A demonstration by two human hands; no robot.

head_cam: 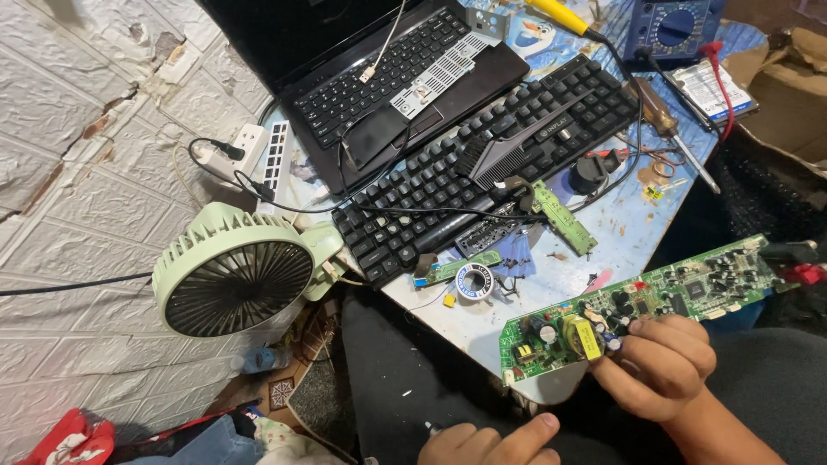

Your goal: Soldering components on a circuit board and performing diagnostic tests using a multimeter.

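**A:** so what's each of the hands on? any trays or bins around?

**B:** no containers I can spot. right hand (659, 366) is clamped on the long green circuit board (642, 310), held just off the counter (594, 263) edge over the lap. left hand (491, 441) is low, half cut off by the frame, can't tell what it's pinching.

**A:** room to move?

**B:** tight. Above the hands: solder spool (473, 280), black keyboard (482, 168), laptop (388, 77). Green fan (237, 271) up-left of the left hand.
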